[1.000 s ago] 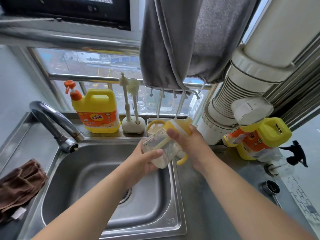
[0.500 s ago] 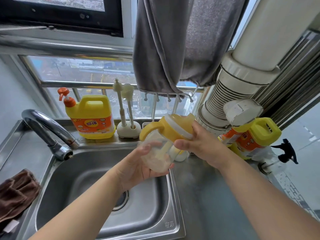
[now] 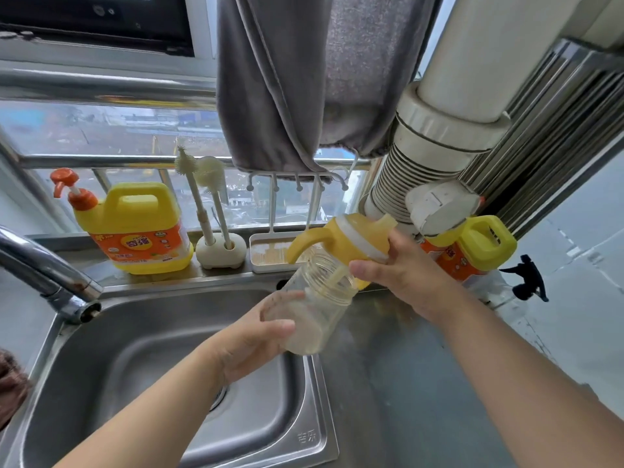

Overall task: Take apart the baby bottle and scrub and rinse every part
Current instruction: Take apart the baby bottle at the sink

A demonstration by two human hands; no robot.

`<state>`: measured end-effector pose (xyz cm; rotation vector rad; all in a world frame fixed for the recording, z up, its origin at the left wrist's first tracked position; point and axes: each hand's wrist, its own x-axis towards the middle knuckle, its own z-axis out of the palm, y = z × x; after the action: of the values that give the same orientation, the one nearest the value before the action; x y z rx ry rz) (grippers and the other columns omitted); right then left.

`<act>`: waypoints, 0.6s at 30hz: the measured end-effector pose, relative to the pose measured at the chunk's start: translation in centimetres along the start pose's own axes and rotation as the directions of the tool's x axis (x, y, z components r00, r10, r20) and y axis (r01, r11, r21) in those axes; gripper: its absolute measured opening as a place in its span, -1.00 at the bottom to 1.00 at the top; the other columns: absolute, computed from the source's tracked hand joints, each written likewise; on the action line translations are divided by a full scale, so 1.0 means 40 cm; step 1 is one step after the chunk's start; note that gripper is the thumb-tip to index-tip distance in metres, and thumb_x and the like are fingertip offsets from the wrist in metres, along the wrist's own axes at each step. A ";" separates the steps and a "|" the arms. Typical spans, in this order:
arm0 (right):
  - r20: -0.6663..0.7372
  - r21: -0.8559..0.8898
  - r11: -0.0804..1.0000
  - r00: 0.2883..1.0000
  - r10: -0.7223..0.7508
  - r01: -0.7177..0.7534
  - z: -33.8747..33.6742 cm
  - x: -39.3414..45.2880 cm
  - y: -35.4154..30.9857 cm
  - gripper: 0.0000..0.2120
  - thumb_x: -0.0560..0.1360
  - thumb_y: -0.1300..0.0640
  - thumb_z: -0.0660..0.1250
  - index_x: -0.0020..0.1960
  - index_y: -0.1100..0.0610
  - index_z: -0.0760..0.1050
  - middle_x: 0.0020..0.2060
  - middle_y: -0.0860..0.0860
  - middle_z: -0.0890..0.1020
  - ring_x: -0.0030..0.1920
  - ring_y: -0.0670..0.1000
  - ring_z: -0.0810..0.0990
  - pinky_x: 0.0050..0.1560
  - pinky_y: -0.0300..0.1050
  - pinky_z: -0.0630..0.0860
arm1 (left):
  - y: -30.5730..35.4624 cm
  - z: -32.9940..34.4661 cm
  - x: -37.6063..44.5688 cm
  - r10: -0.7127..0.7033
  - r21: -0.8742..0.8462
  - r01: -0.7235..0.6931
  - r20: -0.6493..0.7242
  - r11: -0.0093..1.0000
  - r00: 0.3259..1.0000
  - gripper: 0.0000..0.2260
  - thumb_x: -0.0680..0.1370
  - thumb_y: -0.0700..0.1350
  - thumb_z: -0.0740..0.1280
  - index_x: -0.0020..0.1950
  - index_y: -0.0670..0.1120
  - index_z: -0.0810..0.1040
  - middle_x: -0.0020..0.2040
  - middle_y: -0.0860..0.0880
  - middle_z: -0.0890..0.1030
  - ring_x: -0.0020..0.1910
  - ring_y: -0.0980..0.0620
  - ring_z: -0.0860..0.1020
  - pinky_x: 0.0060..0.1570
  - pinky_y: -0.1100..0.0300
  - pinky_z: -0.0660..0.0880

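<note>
Here the left hand (image 3: 250,336) cups the clear ribbed bottle (image 3: 317,305), right hand (image 3: 401,275) gripping its glossy yellow cap (image 3: 351,239).

I am looking at a home kitchen: a stainless steel sink (image 3: 162,383) with a chrome faucet (image 3: 44,265), a yellow dish-soap jug (image 3: 138,231) on the windowsill.

The yellow detergent jug (image 3: 135,228), left of the brush stand (image 3: 221,249), reads "奇强" on its orange label; the sink rim (image 3: 307,437) bears a stamped mark too small to read.
</note>
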<state>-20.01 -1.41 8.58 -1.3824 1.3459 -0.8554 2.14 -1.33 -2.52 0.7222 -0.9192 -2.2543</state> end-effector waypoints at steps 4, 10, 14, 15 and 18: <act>-0.073 -0.006 0.998 0.995 0.062 -0.063 0.005 0.006 0.040 -0.43 0.13 -0.16 0.59 0.06 -0.06 0.47 -0.07 -0.07 0.67 -0.03 -0.09 0.64 -0.04 -0.13 0.56 | -0.020 0.006 0.025 0.032 0.219 -0.003 -0.131 0.976 0.991 -0.17 0.10 -0.20 0.57 0.34 -0.08 0.37 0.24 -0.15 0.56 0.17 -0.06 0.57 0.09 0.13 0.50; -0.070 -0.011 0.990 0.988 0.141 -0.142 0.016 -0.001 0.106 -0.38 0.15 -0.11 0.57 0.15 -0.10 0.45 -0.01 -0.12 0.63 -0.01 -0.16 0.61 -0.07 -0.27 0.51 | -0.058 0.009 0.055 -0.006 0.586 0.060 -0.093 0.808 0.996 -0.20 0.23 -0.22 0.60 0.39 0.02 0.31 0.23 0.03 0.53 0.16 0.14 0.56 0.14 0.20 0.51; -0.116 -0.101 0.982 0.982 0.147 -0.159 0.010 -0.008 0.131 -0.46 0.19 -0.09 0.57 0.08 -0.18 0.41 -0.02 -0.21 0.55 -0.01 -0.21 0.55 -0.10 -0.33 0.47 | -0.088 -0.010 0.080 -0.029 0.810 0.103 -0.106 0.577 0.994 -0.26 0.23 -0.10 0.59 0.31 0.13 0.33 0.16 0.15 0.52 0.11 0.23 0.51 0.15 0.23 0.49; -0.140 -0.111 0.981 0.979 0.145 -0.161 0.002 -0.008 0.136 -0.43 0.16 -0.12 0.56 0.09 -0.19 0.40 -0.02 -0.23 0.54 -0.02 -0.22 0.54 -0.09 -0.31 0.47 | -0.097 -0.019 0.086 -0.029 0.832 0.117 -0.120 0.542 0.992 -0.25 0.21 -0.07 0.59 0.31 0.14 0.33 0.16 0.16 0.51 0.12 0.23 0.50 0.14 0.24 0.49; -0.240 -0.055 0.984 0.959 0.152 -0.170 -0.026 -0.010 0.147 -0.35 0.15 -0.13 0.53 0.18 -0.09 0.41 -0.04 -0.20 0.57 -0.10 -0.29 0.55 -0.13 -0.33 0.48 | -0.132 -0.052 0.105 0.012 0.840 0.151 -0.184 0.520 0.983 -0.21 0.11 0.06 0.58 0.28 0.15 0.34 0.18 0.09 0.49 0.15 0.14 0.48 0.15 0.16 0.49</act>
<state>-22.71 -0.60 3.30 -1.2355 1.6636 -0.8864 -0.98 -2.05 -8.82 1.3599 -1.9816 -1.6256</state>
